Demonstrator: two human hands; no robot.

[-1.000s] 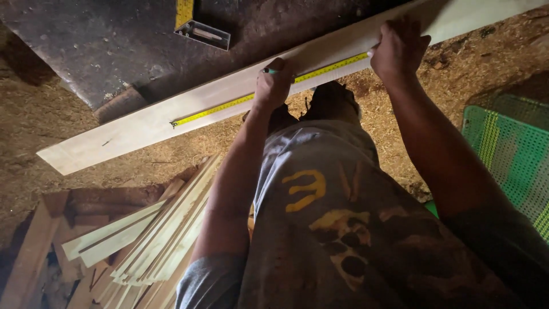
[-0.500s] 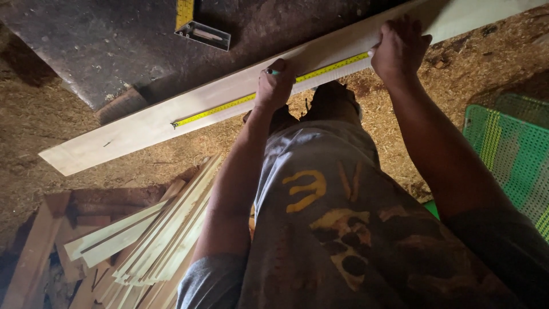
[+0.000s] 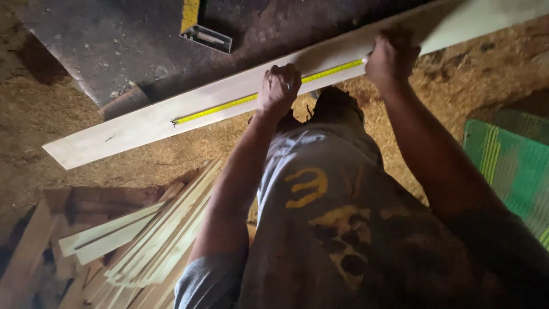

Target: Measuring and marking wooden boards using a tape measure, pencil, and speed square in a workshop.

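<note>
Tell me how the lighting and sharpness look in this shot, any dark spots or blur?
Head view: dim, warm light; the pale board and yellow tape measure are brightest; the lower right falls into deep shadow; left hand and right hand look slightly soft, grain shows throughout.

Sawdust-covered floor, dark metal slab, stacked wood strips, green mat, dim light
</note>
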